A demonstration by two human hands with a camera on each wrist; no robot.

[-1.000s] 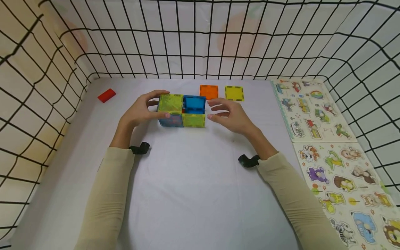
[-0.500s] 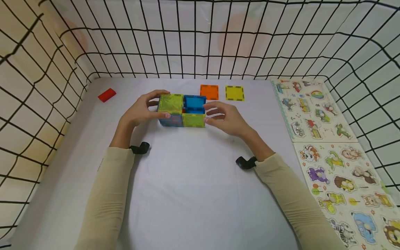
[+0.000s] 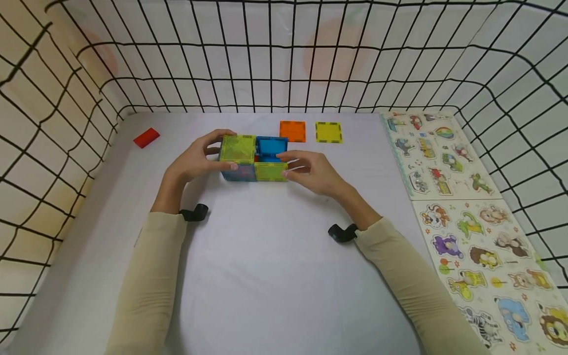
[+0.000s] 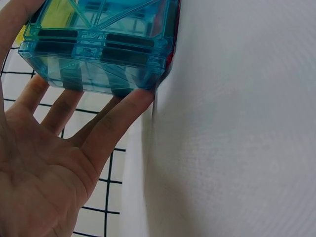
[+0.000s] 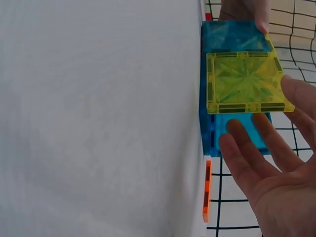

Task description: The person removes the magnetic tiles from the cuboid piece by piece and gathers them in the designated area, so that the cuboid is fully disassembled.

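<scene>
A box of translucent magnetic tiles (image 3: 238,148) stands on the white cloth, two cells wide. Its left cell has a yellow-green top; the right cell is uncovered above, with blue walls and a yellow front tile (image 5: 249,81). My left hand (image 3: 192,159) grips the left end, thumb across the front and fingers behind; in the left wrist view, fingertips meet the blue end wall (image 4: 94,74). My right hand (image 3: 312,172) holds the right end. In the right wrist view its thumb lies at the yellow tile's upper corner, and its other fingers spread over the blue side.
Behind the box lie a flat orange tile (image 3: 292,131) and a flat yellow tile (image 3: 329,132). A red piece (image 3: 146,138) rests at the far left. Sticker-like animal picture sheets (image 3: 466,231) cover the right side. Black wire mesh (image 3: 266,61) borders the back and sides.
My right hand has moved left from beside the box onto its right end. The left hand keeps its grip. The whole head view has shifted slightly.
</scene>
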